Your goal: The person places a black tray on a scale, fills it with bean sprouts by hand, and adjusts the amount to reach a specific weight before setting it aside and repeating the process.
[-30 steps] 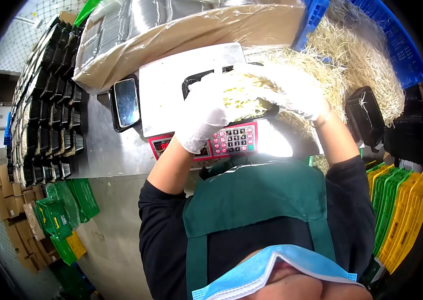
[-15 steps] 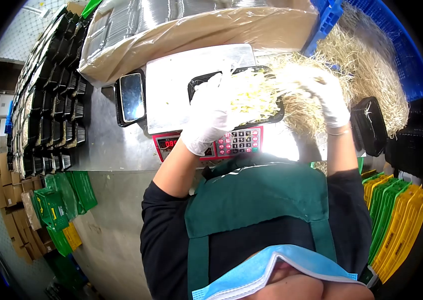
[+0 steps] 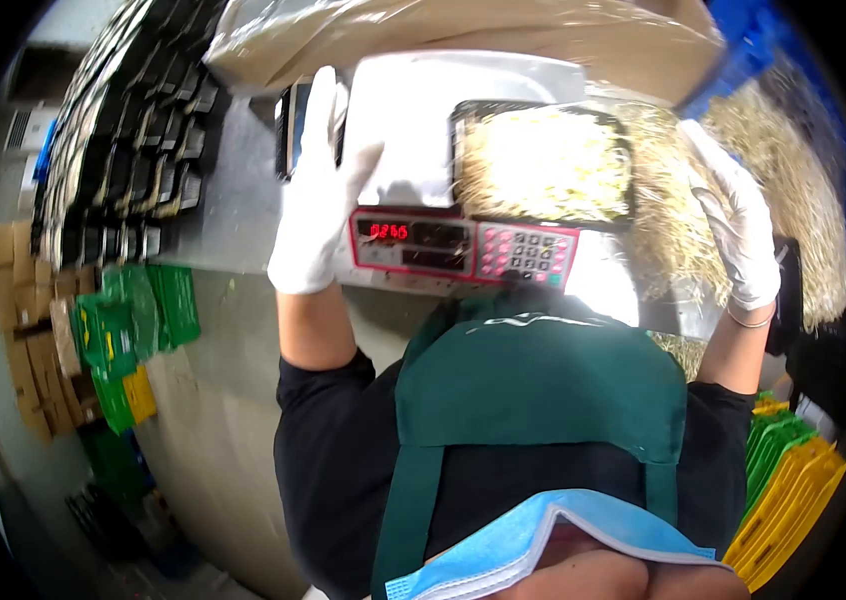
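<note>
A black plastic tray [image 3: 457, 165] full of bean sprouts [image 3: 543, 160] rests on the right part of the digital scale [image 3: 403, 120], whose display glows red. My left hand [image 3: 311, 205], in a white glove, is raised left of the scale, open with fingers stretched away from me. It holds nothing and partly covers a phone [image 3: 295, 125]. On the other side, my gloved right hand [image 3: 738, 220] hovers at the loose heap of sprouts [image 3: 658, 200]. Its fingers are apart, slightly bent, with nothing visible in them.
Stacks of filled black trays [image 3: 133, 140] stand at the left. A plastic-lined box [image 3: 463, 30] lies behind the scale. Blue crate walls [image 3: 733, 50] edge the sprout heap. A black container [image 3: 788, 290] sits beyond my right wrist. Yellow and green crates [image 3: 788, 490] stand lower right.
Both hands have come away from the tray, the left moving left and opening, the right moving right. The sprouts now lie spread across the tray. The whole view has shifted.
</note>
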Demonstrator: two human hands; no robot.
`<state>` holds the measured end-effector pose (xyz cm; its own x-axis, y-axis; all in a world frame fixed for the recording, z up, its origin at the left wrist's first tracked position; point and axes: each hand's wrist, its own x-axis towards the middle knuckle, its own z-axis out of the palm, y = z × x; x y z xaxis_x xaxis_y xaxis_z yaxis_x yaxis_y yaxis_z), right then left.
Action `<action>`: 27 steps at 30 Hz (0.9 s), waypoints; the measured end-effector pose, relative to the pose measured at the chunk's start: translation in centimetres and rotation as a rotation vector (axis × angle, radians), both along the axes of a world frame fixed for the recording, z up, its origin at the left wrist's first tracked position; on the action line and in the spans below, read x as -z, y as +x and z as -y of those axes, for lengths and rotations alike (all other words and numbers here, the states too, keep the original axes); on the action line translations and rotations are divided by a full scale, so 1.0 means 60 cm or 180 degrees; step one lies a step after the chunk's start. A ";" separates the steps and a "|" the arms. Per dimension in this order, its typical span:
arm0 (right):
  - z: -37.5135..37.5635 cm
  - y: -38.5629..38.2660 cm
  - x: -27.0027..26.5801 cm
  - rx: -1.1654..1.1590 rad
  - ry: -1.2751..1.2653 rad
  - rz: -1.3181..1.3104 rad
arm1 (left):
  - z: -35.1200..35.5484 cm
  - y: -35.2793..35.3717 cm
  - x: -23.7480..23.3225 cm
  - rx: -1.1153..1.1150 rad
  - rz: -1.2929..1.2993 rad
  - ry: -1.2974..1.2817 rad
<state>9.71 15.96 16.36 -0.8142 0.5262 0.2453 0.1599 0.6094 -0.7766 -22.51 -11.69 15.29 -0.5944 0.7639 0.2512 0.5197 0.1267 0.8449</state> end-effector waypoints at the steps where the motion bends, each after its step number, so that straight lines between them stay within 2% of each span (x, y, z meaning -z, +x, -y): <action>1: 0.023 -0.041 -0.015 -0.0212 0.0455 0.0041 | -0.001 0.017 -0.017 0.0060 0.0939 0.0382; 2: 0.054 -0.083 -0.042 -0.0401 0.0912 0.0058 | -0.018 0.048 -0.029 0.0133 0.1861 0.0803; 3: 0.067 -0.122 -0.055 -0.0787 0.1638 0.0113 | -0.037 0.069 -0.011 0.0052 0.1844 0.0800; 4: 0.080 -0.155 -0.051 -0.0865 0.2180 0.0135 | -0.069 0.090 0.012 -0.0180 0.0343 0.0671; 5: 0.082 -0.184 -0.032 -0.0995 0.2050 0.0279 | -0.103 0.107 0.034 -0.0374 -0.1144 0.0536; 6: 0.067 -0.203 -0.010 -0.1224 0.2084 0.1008 | -0.121 0.116 0.046 -0.0547 -0.2609 0.0405; 7: 0.075 -0.210 -0.001 -0.1259 0.2163 0.0985 | -0.125 0.117 0.057 -0.0497 -0.2582 0.0481; 9: 0.072 -0.192 -0.021 -0.1179 0.2354 0.1261 | -0.140 0.122 0.071 0.1291 -0.1028 0.0956; 10: 0.065 -0.175 -0.032 -0.1203 0.2493 0.1484 | -0.149 0.129 0.062 0.1405 -0.0983 0.1055; 12: 0.044 -0.134 -0.030 -0.1049 0.2642 0.1361 | -0.149 0.142 0.043 0.1679 -0.0624 0.0763; 13: 0.039 -0.119 -0.032 -0.1005 0.2145 0.1482 | -0.151 0.145 0.039 0.1791 -0.0458 0.0584; 14: 0.037 -0.107 -0.030 -0.0972 0.1632 0.1570 | -0.155 0.144 0.038 0.1848 -0.0431 0.0614; 15: 0.041 -0.101 -0.014 -0.0830 0.1296 0.1334 | -0.157 0.143 0.035 0.1793 -0.0813 0.0563; 17: 0.043 -0.085 -0.007 -0.0800 0.1488 0.1279 | -0.151 0.145 0.017 0.1636 -0.1430 0.0278; 18: 0.045 -0.082 -0.003 -0.0788 0.1684 0.1201 | -0.152 0.146 0.020 0.1635 -0.1447 0.0269; 19: 0.039 -0.081 0.011 -0.0864 0.1838 0.0636 | -0.153 0.145 0.024 0.1529 -0.1596 0.0208; 20: 0.032 -0.079 0.025 -0.0860 0.1837 0.0601 | -0.154 0.145 0.025 0.1423 -0.1751 0.0146; 21: 0.028 -0.080 0.032 -0.0839 0.1761 0.0400 | -0.154 0.145 0.017 0.1426 -0.1782 0.0134; 23: 0.025 -0.065 0.031 -0.0808 0.1674 0.0195 | -0.151 0.150 0.001 0.1298 -0.1057 -0.0452; 25: 0.035 -0.044 -0.007 -0.0116 -0.0940 0.0417 | -0.142 0.142 0.006 0.1304 -0.1197 -0.0317; 26: 0.024 -0.029 0.000 -0.0119 -0.0938 0.0411 | -0.139 0.139 0.007 0.1310 -0.1331 -0.0179; 27: 0.002 -0.001 0.018 0.0198 -0.1326 0.0280 | -0.142 0.140 0.002 0.1305 -0.1336 -0.0180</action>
<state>9.64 15.85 15.27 -0.7861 0.6145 -0.0675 0.2631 0.2338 -0.9360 -14.10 -3.19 15.15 -0.1064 0.9294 0.3534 0.8243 -0.1163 0.5540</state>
